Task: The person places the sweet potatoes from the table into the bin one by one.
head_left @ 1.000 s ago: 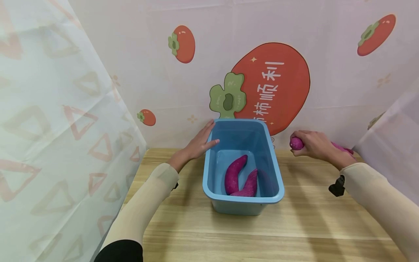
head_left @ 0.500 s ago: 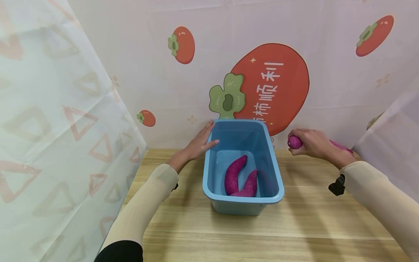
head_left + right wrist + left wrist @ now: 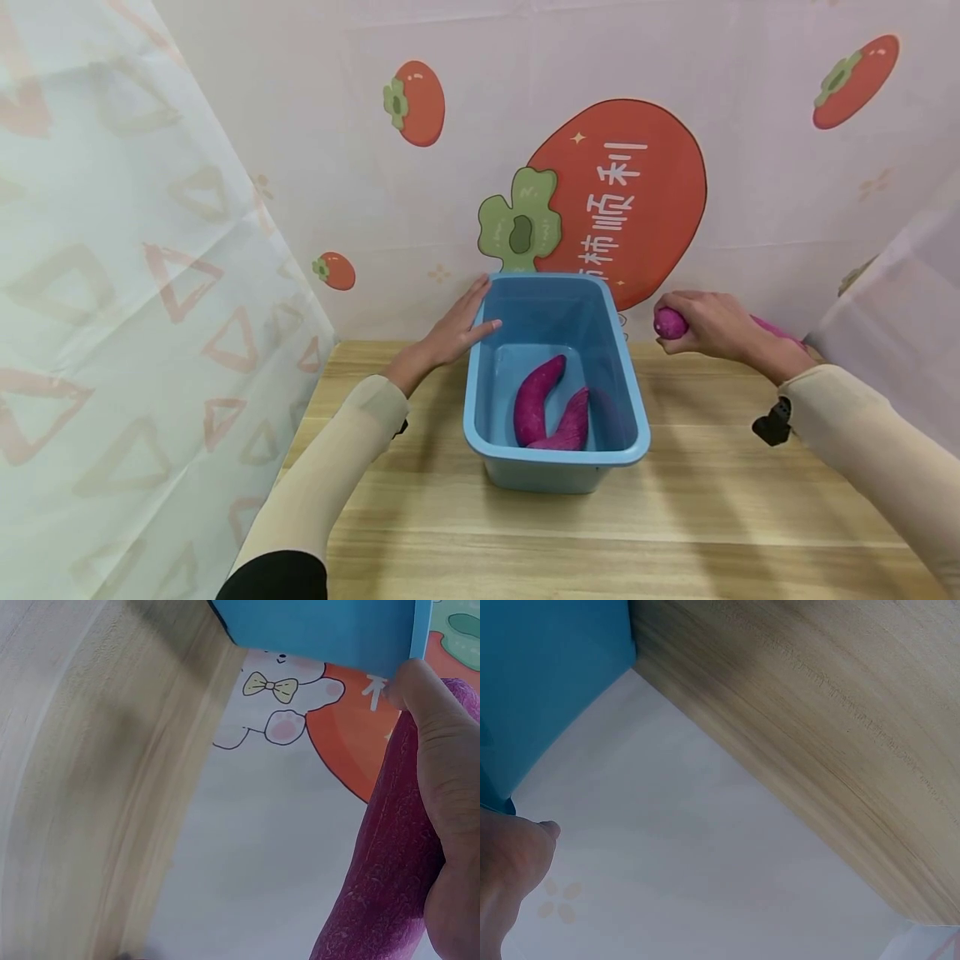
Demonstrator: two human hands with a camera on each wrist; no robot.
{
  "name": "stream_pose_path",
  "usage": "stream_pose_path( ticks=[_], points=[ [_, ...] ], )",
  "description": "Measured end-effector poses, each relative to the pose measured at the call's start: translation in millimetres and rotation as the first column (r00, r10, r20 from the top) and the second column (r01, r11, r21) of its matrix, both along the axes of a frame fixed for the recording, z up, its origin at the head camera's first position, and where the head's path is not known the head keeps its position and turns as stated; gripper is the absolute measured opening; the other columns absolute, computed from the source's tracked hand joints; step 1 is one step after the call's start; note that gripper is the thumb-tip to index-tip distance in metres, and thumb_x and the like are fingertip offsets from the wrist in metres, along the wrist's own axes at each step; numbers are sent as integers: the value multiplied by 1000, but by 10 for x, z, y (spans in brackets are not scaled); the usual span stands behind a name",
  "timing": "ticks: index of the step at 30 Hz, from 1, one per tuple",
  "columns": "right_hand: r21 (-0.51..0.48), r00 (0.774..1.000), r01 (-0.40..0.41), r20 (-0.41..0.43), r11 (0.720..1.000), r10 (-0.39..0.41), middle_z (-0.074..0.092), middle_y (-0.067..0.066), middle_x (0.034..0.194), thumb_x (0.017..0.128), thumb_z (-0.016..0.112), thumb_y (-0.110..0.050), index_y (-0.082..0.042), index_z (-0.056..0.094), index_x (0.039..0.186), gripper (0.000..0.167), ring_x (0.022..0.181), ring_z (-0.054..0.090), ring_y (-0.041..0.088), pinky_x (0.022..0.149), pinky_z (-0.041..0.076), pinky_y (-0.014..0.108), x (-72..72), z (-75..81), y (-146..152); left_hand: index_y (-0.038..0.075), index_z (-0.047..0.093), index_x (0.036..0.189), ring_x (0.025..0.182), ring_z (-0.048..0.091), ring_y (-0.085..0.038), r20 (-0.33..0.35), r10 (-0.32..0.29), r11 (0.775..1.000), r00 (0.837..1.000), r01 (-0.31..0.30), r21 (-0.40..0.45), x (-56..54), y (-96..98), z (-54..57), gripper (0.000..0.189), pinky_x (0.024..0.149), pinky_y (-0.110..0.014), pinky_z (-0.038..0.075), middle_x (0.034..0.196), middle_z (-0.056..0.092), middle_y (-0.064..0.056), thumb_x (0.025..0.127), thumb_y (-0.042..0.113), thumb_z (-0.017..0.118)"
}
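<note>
Grip of the right hand [image 3: 708, 325] wraps round one purple sweet potato [image 3: 670, 323], whose blunt end pokes out toward the blue tub [image 3: 555, 457]. The held piece is to the right of the tub's far end, apart from it, and the tub's right wall stands between it and the inside. Beyond the right wrist a purple stretch [image 3: 776, 330] shows; whether it belongs to the same piece, I cannot tell. The left hand [image 3: 453, 327] lies at the tub's left rim, fingers straight, thumb spread over the edge. Two curved sweet potatoes [image 3: 534, 400] lie in the tub's near end, their lower ends meeting. One tub, then, on the wooden bench [image 3: 570, 542]. Two pale sleeves [image 3: 322, 467] reach in, one black device [image 3: 772, 423] by the right cuff. Behind hangs a pale backdrop [image 3: 765, 192] with four persimmon prints [image 3: 423, 104] plainly visible, the largest partly hidden by the tub.
</note>
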State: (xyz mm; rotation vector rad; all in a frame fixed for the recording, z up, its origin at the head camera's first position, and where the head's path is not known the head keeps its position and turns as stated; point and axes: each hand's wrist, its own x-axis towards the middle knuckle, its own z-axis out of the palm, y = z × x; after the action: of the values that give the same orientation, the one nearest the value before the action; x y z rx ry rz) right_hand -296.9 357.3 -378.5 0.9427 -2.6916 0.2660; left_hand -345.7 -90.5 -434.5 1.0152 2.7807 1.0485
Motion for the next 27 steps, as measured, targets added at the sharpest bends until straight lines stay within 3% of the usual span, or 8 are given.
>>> stream_pose_path(
  ticks=[13,27],
  points=[
    [9,1000,-9,-7,1000,9,73,6,92,68,98,-23,-10,71,104,46,79,67,23,66,60,43,31,49,-67,5,9,170,165,2,-25,-7,-9,1000,1000,9,17,-13,-12,-21,86,130,-59,12,180,-2,-6,106,49,46],
    [4,997,-53,-51,999,53,73,6,93,67,98,-22,-11,68,107,52,80,68,24,66,61,44,26,121,-170,6,9,170,165,4,-25,-29,-1,999,1000,0,-33,-20,-17,-6,88,131,-56,12,180,-1,-7,105,54,42]
  ],
)
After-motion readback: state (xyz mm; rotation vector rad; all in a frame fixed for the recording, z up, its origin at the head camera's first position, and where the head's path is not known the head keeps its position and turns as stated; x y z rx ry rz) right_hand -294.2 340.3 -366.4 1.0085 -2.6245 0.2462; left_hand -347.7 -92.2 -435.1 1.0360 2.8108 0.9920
